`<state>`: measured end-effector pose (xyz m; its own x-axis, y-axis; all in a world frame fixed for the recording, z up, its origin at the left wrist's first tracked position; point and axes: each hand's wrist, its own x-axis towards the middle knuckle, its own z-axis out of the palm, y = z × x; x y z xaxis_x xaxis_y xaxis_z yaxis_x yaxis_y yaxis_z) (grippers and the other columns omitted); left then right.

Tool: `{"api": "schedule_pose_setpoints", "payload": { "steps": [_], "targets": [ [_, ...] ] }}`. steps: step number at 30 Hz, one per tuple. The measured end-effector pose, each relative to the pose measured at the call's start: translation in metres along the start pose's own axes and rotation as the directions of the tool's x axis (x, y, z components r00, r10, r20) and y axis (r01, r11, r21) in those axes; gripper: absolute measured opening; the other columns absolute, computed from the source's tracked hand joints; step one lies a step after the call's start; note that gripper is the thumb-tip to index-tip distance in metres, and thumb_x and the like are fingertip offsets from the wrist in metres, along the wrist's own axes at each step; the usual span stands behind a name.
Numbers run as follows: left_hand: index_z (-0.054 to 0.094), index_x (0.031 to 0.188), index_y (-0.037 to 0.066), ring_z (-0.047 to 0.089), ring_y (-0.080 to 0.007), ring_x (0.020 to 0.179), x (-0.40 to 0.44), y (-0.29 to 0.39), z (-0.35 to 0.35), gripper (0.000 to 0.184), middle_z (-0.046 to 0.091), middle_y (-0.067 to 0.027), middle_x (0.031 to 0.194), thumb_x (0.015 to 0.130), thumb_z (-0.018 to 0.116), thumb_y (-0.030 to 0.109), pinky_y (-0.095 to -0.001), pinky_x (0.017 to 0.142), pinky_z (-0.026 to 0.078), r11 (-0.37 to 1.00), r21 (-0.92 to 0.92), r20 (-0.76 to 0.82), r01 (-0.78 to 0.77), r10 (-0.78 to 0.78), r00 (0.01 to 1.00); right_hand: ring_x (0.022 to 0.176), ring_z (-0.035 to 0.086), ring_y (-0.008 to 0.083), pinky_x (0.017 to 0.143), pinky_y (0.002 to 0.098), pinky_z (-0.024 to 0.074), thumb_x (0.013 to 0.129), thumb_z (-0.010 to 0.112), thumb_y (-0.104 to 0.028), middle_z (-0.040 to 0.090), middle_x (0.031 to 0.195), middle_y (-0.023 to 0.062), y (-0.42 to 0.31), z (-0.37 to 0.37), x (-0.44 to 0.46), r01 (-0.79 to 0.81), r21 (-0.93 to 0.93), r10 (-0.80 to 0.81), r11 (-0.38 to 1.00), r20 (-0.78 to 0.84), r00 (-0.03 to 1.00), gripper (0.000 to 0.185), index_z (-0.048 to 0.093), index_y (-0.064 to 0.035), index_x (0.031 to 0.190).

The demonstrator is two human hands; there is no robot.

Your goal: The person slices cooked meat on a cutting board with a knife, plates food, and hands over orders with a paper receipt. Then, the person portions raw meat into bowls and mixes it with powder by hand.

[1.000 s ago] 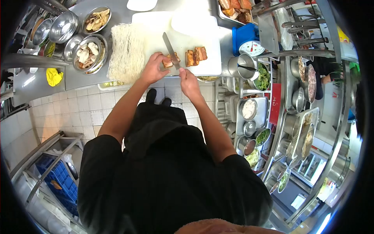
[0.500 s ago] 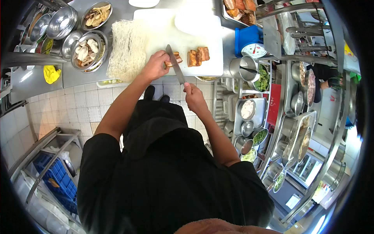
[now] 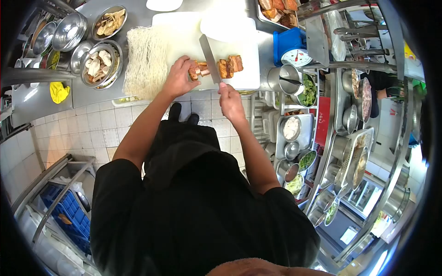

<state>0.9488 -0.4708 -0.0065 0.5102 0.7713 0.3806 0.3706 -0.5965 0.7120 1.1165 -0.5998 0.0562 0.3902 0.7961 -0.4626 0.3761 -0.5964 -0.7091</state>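
On the white cutting board [image 3: 179,41], pieces of browned pork belly [image 3: 193,73] lie by my left hand [image 3: 177,79]. Its thumb and fingers curve around the left end of the cut meat, gripping it at the sides. My right hand [image 3: 231,103] is closed on the handle of a long-bladed knife [image 3: 209,57]. The blade points away from me and stands between the held meat and a second group of pork slices [image 3: 230,66] on the right. My fingers hide part of the held piece.
Dried white noodles [image 3: 145,62] lie left of the meat. Bowls of pale sliced food [image 3: 97,68] and brown pieces [image 3: 110,24] stand farther left, near a yellow cloth [image 3: 59,92]. Right are a blue scale [image 3: 289,41], a metal pot [image 3: 283,78] and a pork tray [image 3: 282,14].
The knife has shifted slightly right and away from me, past the held meat. My left hand has moved down a little, its fingers spreading wider; more cut pieces show beside it.
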Motion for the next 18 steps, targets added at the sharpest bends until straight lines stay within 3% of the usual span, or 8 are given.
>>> {"api": "schedule_pose_setpoints", "payload": {
  "steps": [3,6,10,13,18],
  "targets": [
    [0.053,0.115,0.007,0.052,-0.0347,0.107,0.005,-0.005,0.013,0.062,0.054,-0.0149,0.114,0.06,0.082,0.014,-0.0457,0.092,0.041,1.0,0.014,0.097,0.009,-0.011,0.995,0.093,0.059,0.0424,0.083,0.0451,0.0447,0.1,0.035,-0.043,0.063,0.092,0.0255,0.001,-0.01,-0.007,-0.044,-0.051,0.045,0.998,0.01,0.999,0.053,0.061,0.0026,0.095],
    [0.055,0.111,0.007,0.052,-0.0345,0.106,0.008,-0.005,0.016,0.058,0.054,-0.0148,0.113,0.06,0.082,0.014,-0.0435,0.091,0.041,1.0,-0.026,0.099,0.0,0.003,0.995,0.092,0.059,0.0429,0.082,0.0459,0.0451,0.1,0.037,-0.043,0.063,0.091,0.0257,0.003,-0.008,-0.009,-0.034,-0.092,0.035,0.995,0.002,0.999,0.051,0.06,0.0027,0.095],
    [0.058,0.102,0.008,0.053,-0.0312,0.104,0.012,0.002,0.017,0.045,0.056,-0.0112,0.11,0.062,0.079,0.014,-0.0421,0.087,0.041,0.999,0.026,0.109,-0.036,0.033,0.994,0.091,0.059,0.045,0.08,0.0478,0.0453,0.1,0.038,-0.042,0.063,0.091,0.027,0.011,-0.002,-0.009,0.036,-0.096,-0.038,0.995,-0.019,0.999,0.05,0.06,0.0026,0.094],
    [0.059,0.094,0.009,0.054,-0.0288,0.102,0.013,0.003,0.021,0.034,0.057,-0.0079,0.105,0.065,0.076,0.013,-0.0415,0.085,0.041,0.995,0.094,0.107,-0.041,0.031,0.994,0.091,0.058,0.047,0.08,0.051,0.0447,0.099,0.038,-0.042,0.062,0.09,0.0282,0.004,-0.009,-0.014,-0.048,-0.098,0.052,0.994,0.036,0.998,0.05,0.06,0.0022,0.093],
    [0.058,0.089,0.009,0.055,-0.0275,0.096,0.014,-0.006,0.027,0.028,0.058,-0.0059,0.095,0.066,0.074,0.011,-0.0418,0.083,0.041,0.999,0.028,0.111,-0.017,0.014,0.994,0.089,0.057,0.0505,0.077,0.0567,0.0438,0.099,0.038,-0.042,0.061,0.087,0.031,0.013,0.002,-0.01,0.104,-0.188,-0.109,0.977,-0.016,0.994,0.048,0.059,0.0013,0.093]
  ]
}}
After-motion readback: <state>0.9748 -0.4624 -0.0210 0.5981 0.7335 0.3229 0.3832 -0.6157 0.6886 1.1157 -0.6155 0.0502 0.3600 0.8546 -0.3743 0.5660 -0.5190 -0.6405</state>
